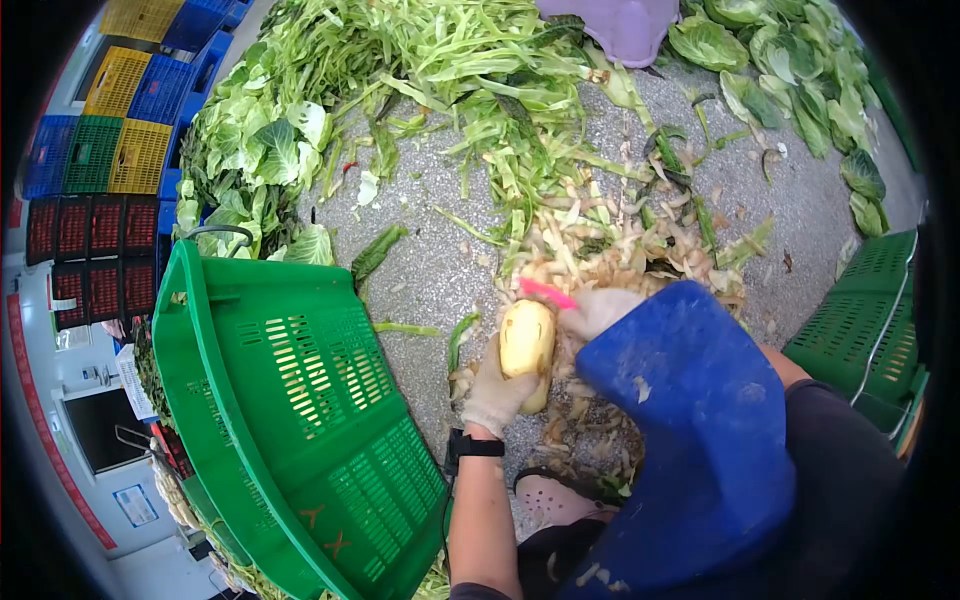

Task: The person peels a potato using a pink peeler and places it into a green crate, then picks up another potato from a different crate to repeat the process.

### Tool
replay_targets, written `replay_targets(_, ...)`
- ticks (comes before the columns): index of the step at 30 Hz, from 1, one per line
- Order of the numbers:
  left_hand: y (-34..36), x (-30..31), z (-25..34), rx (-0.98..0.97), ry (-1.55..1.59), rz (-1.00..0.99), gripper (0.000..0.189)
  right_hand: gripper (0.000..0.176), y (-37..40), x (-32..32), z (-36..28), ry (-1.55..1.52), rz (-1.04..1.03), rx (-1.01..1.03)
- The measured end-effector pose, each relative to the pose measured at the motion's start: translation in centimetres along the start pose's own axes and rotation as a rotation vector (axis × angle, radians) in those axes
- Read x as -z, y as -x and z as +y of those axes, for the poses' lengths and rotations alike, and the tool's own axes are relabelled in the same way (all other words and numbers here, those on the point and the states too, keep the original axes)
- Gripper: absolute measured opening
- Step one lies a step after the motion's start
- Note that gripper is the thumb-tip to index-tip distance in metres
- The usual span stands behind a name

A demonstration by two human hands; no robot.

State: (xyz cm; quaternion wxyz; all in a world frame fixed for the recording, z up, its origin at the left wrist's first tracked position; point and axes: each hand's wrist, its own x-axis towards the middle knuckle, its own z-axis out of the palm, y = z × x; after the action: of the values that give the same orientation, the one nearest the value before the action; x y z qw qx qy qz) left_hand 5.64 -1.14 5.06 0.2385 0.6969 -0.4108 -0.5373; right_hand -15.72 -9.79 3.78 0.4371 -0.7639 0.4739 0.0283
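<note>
My left hand (492, 392), in a pale glove with a black band at the wrist, is closed around a large potato (527, 338). Its upper surface is peeled to pale yellow, with a few darker marks. To the right, my right hand (602, 312), also gloved, grips a pink-handled peeler (546, 293) close beside the potato's upper end. The peeler's blade is hidden from view. Blue sheeting like an apron (690, 400) covers part of my right forearm. Below and beyond both hands, peelings (610, 245) lie scattered on the speckled floor (420, 180).
A large green crate (290, 350) stands tilted close on my left, another green crate (860, 330) at right. Leafy green trimmings (420, 50) and cabbage leaves (790, 60) are heaped ahead, around a purple plastic item (625, 25). Stacked coloured crates (115, 120) stand far left.
</note>
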Motion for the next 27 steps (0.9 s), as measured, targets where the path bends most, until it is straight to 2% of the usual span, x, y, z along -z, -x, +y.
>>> replay_targets(1,0.4,-0.3,1.1,0.004,-0.007,0.042,0.073,0.042,-1.3,0.3,1.3,-0.018,0.002,-0.052)
replay_targets(2,0.7,-0.7,2.1,-0.003,-0.012,0.04,0.073,0.045,-1.5,2.2,0.5,-0.164,-0.153,-0.238)
replay_targets(3,0.8,-1.4,2.9,-0.042,-0.152,0.139,0.074,0.045,-1.5,1.8,0.3,-0.161,-0.145,-0.238)
replay_targets(4,0.9,-2.2,3.2,-0.075,-0.287,0.235,0.074,0.045,-0.8,0.8,0.2,-0.238,0.002,-0.202)
replay_targets(5,0.5,-2.9,3.3,-0.072,-0.281,0.224,0.074,0.046,0.0,-0.2,0.0,-0.314,0.145,-0.172)
replay_targets(7,-0.3,-3.8,3.7,0.033,-0.45,0.32,0.075,0.046,0.7,-1.9,-0.2,-0.356,0.155,-0.196)
replay_targets(8,-0.5,-2.9,3.4,0.012,-0.293,0.266,0.074,0.045,0.1,-3.5,0.7,-0.329,0.101,-0.225)
replay_targets(9,-0.8,-2.0,2.0,0.008,-0.3,0.269,0.074,0.045,-0.1,-3.6,0.6,-0.308,0.047,-0.253)
replay_targets(10,-1.1,-1.0,-0.1,0.017,-0.032,0.187,0.072,0.043,-0.1,-3.0,1.0,-0.249,-0.11,-0.27)
replay_targets(11,-1.2,-0.4,-0.3,0.017,0.236,0.098,0.071,0.043,0.1,-1.9,0.3,-0.252,-0.096,-0.262)
replay_targets(13,0.0,-0.5,-1.4,0.083,0.258,0.11,0.069,0.04,1.5,-0.2,-1.6,-0.428,0.056,-0.254)
replay_targets(14,0.4,-0.7,-2.0,0.086,0.378,0.061,0.071,0.04,2.4,0.5,-2.6,-0.427,0.057,-0.264)
replay_targets(16,1.4,-1.4,-2.6,0.071,0.568,-0.01,0.074,0.037,4.0,2.0,-4.5,-0.228,0.063,-0.048)
replay_targets(17,1.9,-1.7,-2.3,0.064,0.569,-0.013,0.074,0.037,4.5,3.0,-4.7,-0.224,0.069,-0.048)
replay_targets(19,2.8,-2.4,-1.5,0.028,0.539,0.064,0.073,0.036,5.0,4.8,-4.4,-0.264,-0.12,-0.325)
replay_targets(20,3.3,-2.7,-1.0,-0.093,0.415,0.098,0.07,0.037,5.3,4.3,-3.7,-0.192,0.009,-0.283)
replay_targets(21,3.4,-2.8,-0.5,-0.095,0.417,0.093,0.07,0.037,5.2,3.8,-3.1,-0.19,0.013,-0.288)
replay_targets(23,4.0,-3.5,0.9,-0.211,-0.291,0.164,0.067,0.038,5.9,3.7,-3.1,-0.367,0.107,-0.28)
replay_targets(24,3.9,-4.2,1.8,-0.133,-0.329,0.118,0.064,0.038,6.2,3.6,-2.8,-0.364,0.111,-0.29)
replay_targets(25,4.0,-4.8,1.9,-0.137,-0.326,0.107,0.064,0.038,6.7,2.6,-1.7,-0.352,0.072,-0.271)
replay_targets(27,4.1,-5.6,2.0,-0.137,-0.527,0.09,0.071,0.038,7.3,1.0,-0.5,-0.335,-0.005,-0.225)
